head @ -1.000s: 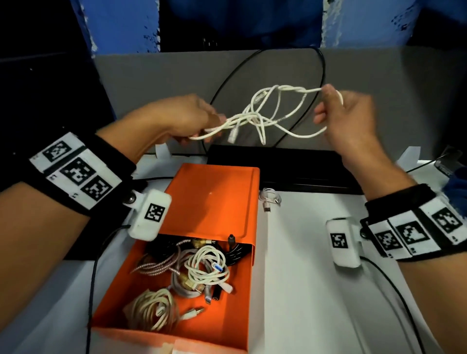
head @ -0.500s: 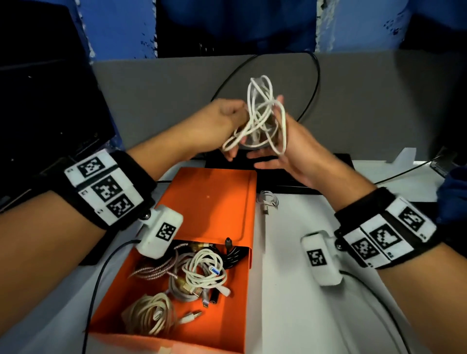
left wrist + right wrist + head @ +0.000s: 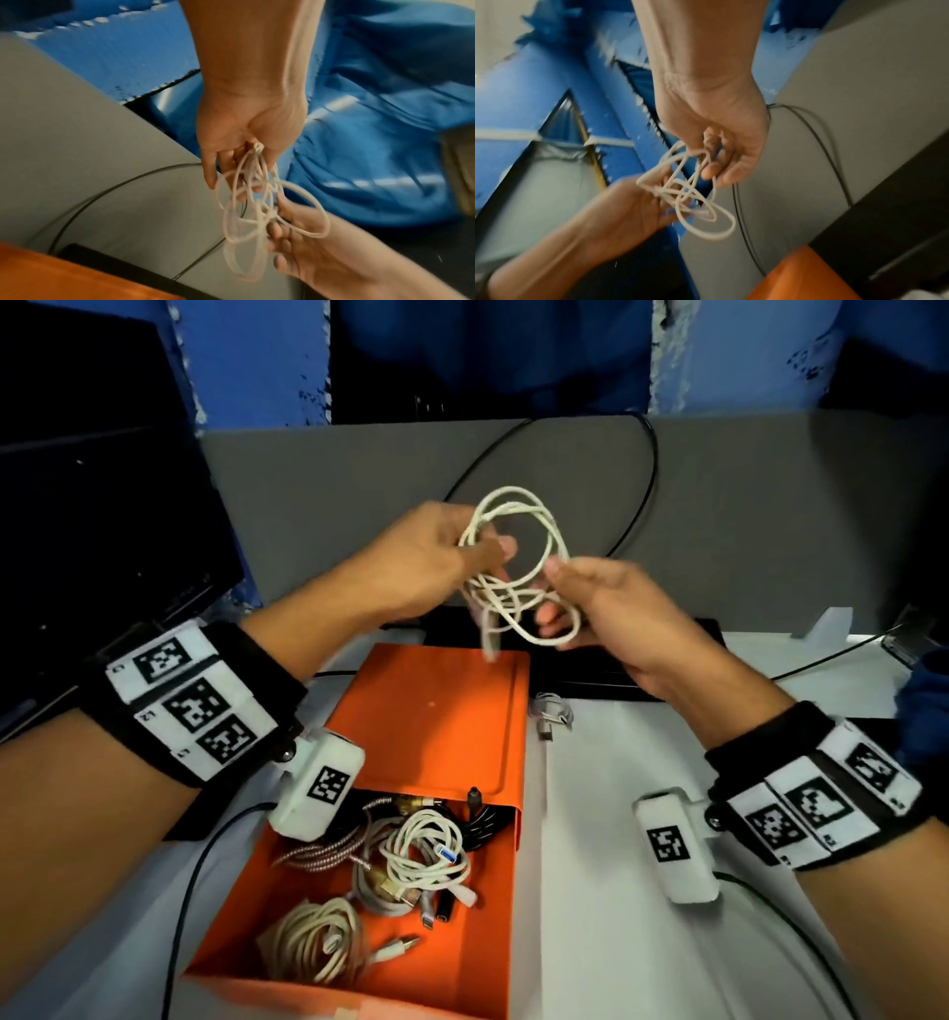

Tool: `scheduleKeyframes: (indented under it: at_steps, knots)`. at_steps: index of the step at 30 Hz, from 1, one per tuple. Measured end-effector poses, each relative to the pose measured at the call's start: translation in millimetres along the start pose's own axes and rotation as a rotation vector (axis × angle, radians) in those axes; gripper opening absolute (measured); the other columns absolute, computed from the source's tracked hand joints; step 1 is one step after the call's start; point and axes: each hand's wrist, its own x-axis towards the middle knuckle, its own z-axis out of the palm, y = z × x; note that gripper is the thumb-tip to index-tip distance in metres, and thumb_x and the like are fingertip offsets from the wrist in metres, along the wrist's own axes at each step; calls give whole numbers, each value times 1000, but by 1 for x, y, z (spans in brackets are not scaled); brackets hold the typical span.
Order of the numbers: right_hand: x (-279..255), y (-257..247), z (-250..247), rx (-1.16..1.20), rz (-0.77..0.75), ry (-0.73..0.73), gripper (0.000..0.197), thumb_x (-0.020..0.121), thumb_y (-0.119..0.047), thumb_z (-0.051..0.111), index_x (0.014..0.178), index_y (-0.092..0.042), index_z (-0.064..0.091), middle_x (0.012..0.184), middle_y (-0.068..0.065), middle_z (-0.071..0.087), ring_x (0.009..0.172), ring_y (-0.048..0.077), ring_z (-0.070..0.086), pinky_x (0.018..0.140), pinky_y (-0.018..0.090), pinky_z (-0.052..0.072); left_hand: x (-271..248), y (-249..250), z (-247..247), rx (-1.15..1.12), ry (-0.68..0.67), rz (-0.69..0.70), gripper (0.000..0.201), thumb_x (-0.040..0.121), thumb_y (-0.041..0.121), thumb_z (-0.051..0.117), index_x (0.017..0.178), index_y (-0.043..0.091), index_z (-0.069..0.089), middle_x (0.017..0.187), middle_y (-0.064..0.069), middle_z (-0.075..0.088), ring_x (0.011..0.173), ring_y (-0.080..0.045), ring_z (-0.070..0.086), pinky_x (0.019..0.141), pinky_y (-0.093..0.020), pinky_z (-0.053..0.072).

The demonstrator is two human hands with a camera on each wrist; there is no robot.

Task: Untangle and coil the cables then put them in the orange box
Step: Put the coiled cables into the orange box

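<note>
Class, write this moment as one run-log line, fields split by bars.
left hand: pinches white cable | right hand: holds its loops | cable: loosely looped, above orange box | stage: coiling, not boxed

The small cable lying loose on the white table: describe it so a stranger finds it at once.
Start at the orange box. Just past its far right corner, on the white table, lies a small coiled cable. It is the only cable neither inside the box nor held in the hands.

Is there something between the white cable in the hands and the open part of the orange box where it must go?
Nothing visible blocks it. Both the left hand and right hand hold the white cable above the orange box; its lid covers only the far half, and the near half lies open with coiled cables inside.
</note>
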Motion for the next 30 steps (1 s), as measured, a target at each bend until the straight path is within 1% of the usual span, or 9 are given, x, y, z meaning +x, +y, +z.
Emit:
scheduleKeyframes:
  at_steps: [4,7,10,12,15,20,24,27,30]
  knots:
    - [-1,6,-39,-144,-200,367,34,102,-36,60,71,-22,63,74,3,68,68,14,64,69,36,56,8,-15,-20,191,99,-100,26,103,28,60,79,19,59,63,-5,64,44,-8,61,49,-21,46]
    - [-6,0,-56,157,-129,290,34,107,-29,51,75,-17,53,55,-7,57,50,11,59,50,23,50,9,-21,-29,235,-47,-141,22,103,32,59,88,16,64,56,-3,62,40,-16,58,39,-22,44]
    - [0,0,-77,21,-151,309,34,107,-34,52,76,-20,55,46,-13,39,39,6,31,40,23,25,10,-22,-36,-54,-100,-215,40,102,48,54,94,11,67,56,1,45,41,-17,37,45,-26,31]
    - [3,2,-97,-270,-242,415,35,99,-45,63,77,-18,64,49,-9,49,45,6,37,48,26,31,10,-18,-44,-244,-92,-272,36,101,50,55,83,19,60,58,4,32,45,-13,23,47,-26,22]
    - [1,8,-116,-766,-290,497,54,93,-61,62,79,-9,65,63,9,58,60,25,49,59,37,40,12,-15,-45,-35,-197,-277,34,99,49,58,85,18,61,59,4,36,49,-12,29,49,-27,25]
    - [2,4,-91,-447,-345,284,32,105,-39,53,76,-26,60,57,-7,51,48,3,42,51,20,33,8,-4,-21,39,-259,-250,46,101,55,45,112,15,64,72,-8,66,67,-25,65,70,-36,52]
    - [2,-9,-81,-376,-423,204,29,104,-35,56,89,-13,65,60,-9,44,55,3,39,55,21,33,5,4,-11,150,-436,-262,37,95,52,59,111,22,73,104,-1,76,102,-22,71,104,-48,51]
    - [0,-18,-73,-311,-471,158,28,104,-33,57,89,-12,67,59,-11,41,56,7,36,54,23,31,8,8,0,149,-361,-189,36,90,57,64,115,31,69,115,13,72,113,-9,65,103,-44,51]
    - [-2,-26,-60,-238,-476,109,26,103,-30,60,90,-9,68,59,-10,45,52,6,40,50,23,36,14,18,12,-140,-293,-66,26,102,28,59,111,5,67,97,-7,75,96,-18,72,93,-30,56]
